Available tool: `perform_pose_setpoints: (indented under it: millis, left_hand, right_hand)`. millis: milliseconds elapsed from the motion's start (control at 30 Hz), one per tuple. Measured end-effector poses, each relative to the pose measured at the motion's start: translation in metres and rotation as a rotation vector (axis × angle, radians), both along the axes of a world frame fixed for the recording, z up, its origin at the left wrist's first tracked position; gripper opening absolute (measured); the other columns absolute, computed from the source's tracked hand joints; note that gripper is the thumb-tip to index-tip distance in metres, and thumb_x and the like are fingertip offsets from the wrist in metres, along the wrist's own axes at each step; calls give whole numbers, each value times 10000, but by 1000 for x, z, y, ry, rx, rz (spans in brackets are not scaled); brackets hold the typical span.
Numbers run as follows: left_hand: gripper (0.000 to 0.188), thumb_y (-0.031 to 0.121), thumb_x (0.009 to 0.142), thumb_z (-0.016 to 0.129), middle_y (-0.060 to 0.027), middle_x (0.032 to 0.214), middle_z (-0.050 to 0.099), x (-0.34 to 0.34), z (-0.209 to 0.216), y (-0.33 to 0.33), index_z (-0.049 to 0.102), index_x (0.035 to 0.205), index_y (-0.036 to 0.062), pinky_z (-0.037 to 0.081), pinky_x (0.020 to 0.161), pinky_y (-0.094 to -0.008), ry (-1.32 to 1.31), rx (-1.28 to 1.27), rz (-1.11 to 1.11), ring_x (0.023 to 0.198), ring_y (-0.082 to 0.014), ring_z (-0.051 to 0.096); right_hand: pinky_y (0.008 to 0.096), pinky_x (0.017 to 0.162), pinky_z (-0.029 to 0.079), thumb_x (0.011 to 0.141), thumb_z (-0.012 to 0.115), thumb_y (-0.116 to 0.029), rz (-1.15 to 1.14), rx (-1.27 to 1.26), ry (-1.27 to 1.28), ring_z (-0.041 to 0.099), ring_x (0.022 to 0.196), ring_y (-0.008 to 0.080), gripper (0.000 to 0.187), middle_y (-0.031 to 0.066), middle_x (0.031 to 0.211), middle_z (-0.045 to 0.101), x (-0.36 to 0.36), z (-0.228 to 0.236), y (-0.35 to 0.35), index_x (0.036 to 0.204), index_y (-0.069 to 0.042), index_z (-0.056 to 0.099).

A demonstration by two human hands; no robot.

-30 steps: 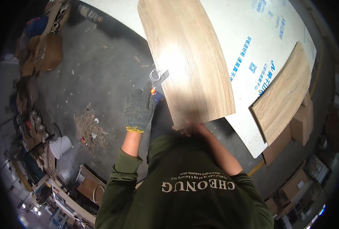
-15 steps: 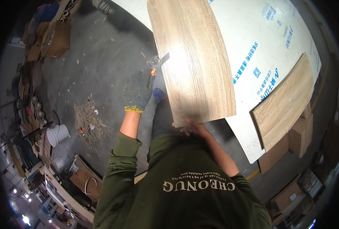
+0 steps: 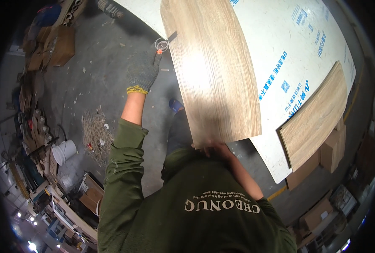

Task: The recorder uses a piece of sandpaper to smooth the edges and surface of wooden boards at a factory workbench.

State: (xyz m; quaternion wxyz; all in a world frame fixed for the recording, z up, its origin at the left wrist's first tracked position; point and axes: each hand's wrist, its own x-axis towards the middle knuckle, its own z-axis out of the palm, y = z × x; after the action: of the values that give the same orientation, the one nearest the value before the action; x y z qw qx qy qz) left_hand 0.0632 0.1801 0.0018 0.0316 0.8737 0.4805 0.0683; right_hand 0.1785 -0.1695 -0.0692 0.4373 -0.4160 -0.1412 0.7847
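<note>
A long wood-grain board (image 3: 221, 80) lies over the white sheet, its near end overhanging toward my body. My left hand (image 3: 143, 71), in a grey knitted glove with a yellow cuff, is closed at the board's left edge. It holds a small hand tool (image 3: 160, 47) with an orange part, a pale ring and a dark flat strip that reaches onto the board's edge. The tool's exact kind is unclear. My bare right hand (image 3: 217, 150) grips the board's near end, with its fingers partly hidden under the edge and in shadow.
The white printed sheet (image 3: 276, 114) is under the board. Another wood-grain panel (image 3: 316, 120) rests at its right, above cardboard boxes (image 3: 330, 147). On the floor at left are a shavings pile (image 3: 96, 135), a white bucket (image 3: 64, 152) and a brown carton (image 3: 61, 45).
My left hand and its tool have moved away from me along the board's left edge. The board's near end has come slightly closer to my body, with my right hand still at it.
</note>
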Motion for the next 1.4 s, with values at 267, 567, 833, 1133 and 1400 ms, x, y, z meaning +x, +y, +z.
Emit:
perform_pose_setpoints:
  millis: [267,567,833,1133,1400]
  left_hand:
    - [426,478,946,482,-158,1027,674,15,1,62,628,1193,163,516,762,-465,24,-31,-22,895,-358,649]
    - [417,480,953,444,-157,974,630,22,-4,126,585,1242,214,504,757,-471,1,-38,-76,900,-345,631]
    - [478,504,957,452,-186,1073,653,17,3,102,591,1258,160,507,762,-463,-27,-179,-12,919,-378,636]
    - [374,410,964,457,-174,900,607,15,-6,82,537,1245,177,508,669,-492,-110,-173,-13,790,-380,632]
    - [367,401,961,450,-188,1022,591,19,21,78,532,1232,168,505,748,-512,-56,-344,72,901,-394,625]
  right_hand:
    - [246,677,431,953,502,-459,-19,-69,79,561,747,110,482,77,1050,688,0,-4,-3,1112,-25,637]
    - [328,850,464,922,570,-364,-243,-331,13,617,912,232,428,162,1094,655,-19,-5,-22,1112,18,598]
    - [293,657,476,972,474,-509,-482,-489,-440,619,670,160,538,95,772,684,11,27,-34,964,3,638]
    - [275,738,484,909,624,-227,-362,-387,-1422,614,731,117,234,66,775,675,96,138,23,897,-10,709]
    - [431,982,402,757,735,-391,-351,-191,-1914,491,1097,344,617,161,1159,545,173,55,189,1261,-64,596]
